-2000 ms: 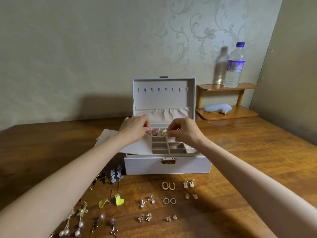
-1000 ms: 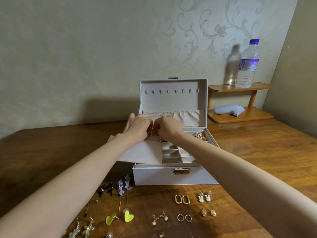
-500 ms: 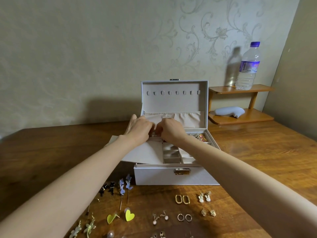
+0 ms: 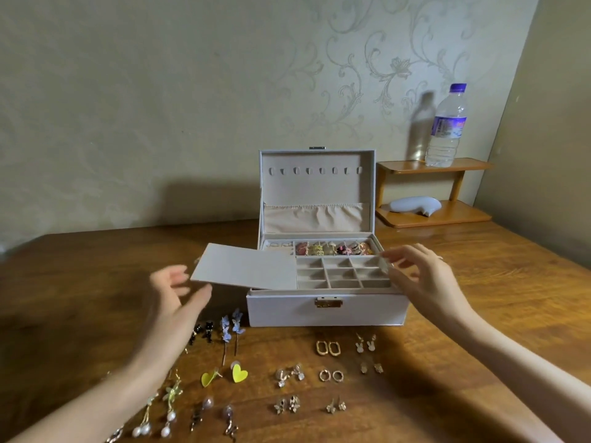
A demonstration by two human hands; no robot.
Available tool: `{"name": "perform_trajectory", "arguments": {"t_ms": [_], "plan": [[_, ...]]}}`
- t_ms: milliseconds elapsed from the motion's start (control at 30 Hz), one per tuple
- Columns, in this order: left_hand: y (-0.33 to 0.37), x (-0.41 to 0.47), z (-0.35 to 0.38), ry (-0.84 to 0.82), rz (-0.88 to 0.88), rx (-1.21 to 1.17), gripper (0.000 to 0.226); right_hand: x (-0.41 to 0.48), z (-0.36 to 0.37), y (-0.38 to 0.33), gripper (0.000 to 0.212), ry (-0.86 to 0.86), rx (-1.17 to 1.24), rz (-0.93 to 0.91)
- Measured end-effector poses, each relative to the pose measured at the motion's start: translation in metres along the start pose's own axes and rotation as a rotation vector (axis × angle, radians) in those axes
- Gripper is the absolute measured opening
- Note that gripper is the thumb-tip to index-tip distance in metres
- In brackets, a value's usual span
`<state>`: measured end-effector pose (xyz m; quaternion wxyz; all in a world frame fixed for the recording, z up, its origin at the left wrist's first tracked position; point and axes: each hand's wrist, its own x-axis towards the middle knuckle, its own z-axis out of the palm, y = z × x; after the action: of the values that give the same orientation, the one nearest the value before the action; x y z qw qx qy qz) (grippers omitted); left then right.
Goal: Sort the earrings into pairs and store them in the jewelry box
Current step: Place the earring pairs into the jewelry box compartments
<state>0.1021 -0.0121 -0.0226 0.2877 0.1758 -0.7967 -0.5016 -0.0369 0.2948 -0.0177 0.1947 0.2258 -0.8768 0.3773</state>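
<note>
The white jewelry box (image 4: 326, 310) stands open on the wooden table (image 4: 80, 282), lid upright. Its back row holds several stored earrings (image 4: 335, 249); the grid compartments (image 4: 342, 272) in front look bare. A beige flap (image 4: 246, 266) lies over the box's left half and juts out past it. My left hand (image 4: 174, 302) hovers open just left of the flap, blurred, holding nothing. My right hand (image 4: 422, 276) hovers open at the box's right edge, fingers spread. Paired earrings lie in rows in front of the box: yellow hearts (image 4: 225, 375), gold hoops (image 4: 327, 347), blue flowers (image 4: 231, 326), pearl drops (image 4: 156, 420).
A small wooden two-tier shelf (image 4: 431, 193) stands at the back right, with a water bottle (image 4: 446, 126) on top and a grey object (image 4: 415, 206) below. The wall runs close behind the box. Bare table lies to the left and right of the box.
Both hands were together over the box's back row; now they have drawn apart and back, left hand to the left, right hand to the right. The stored earrings are uncovered.
</note>
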Motion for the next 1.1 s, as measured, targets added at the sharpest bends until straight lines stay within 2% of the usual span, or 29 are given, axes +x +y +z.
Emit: {"name": "perform_trajectory", "arguments": {"t_ms": [100,300,433,600,700,800,933,1100], "plan": [[0.002,-0.021,0.014,-0.149,-0.056,0.015,0.057,-0.025,-0.006,0.008,0.030,0.025,0.036,0.075],[0.030,-0.048,0.056,-0.312,0.019,0.104,0.069,-0.041,-0.005,0.006,0.048,0.002,0.222,0.210],[0.038,-0.058,0.078,-0.270,0.131,0.201,0.074,-0.048,0.001,0.002,0.057,-0.020,0.325,0.275],[0.035,-0.061,0.089,-0.340,0.342,0.311,0.074,-0.051,0.005,0.002,0.071,0.010,0.437,0.334],[0.031,-0.051,0.084,-0.254,0.416,0.296,0.068,-0.052,0.004,0.002,0.085,0.034,0.460,0.314],[0.028,-0.035,0.075,-0.151,0.268,0.205,0.068,-0.051,0.005,0.005,0.092,0.018,0.416,0.275],[0.028,-0.020,0.068,-0.233,0.002,0.136,0.053,-0.050,0.010,0.004,0.069,-0.004,0.364,0.252],[0.033,-0.018,0.071,-0.192,-0.028,0.124,0.043,-0.044,0.008,0.002,0.058,0.103,0.352,0.270]]}}
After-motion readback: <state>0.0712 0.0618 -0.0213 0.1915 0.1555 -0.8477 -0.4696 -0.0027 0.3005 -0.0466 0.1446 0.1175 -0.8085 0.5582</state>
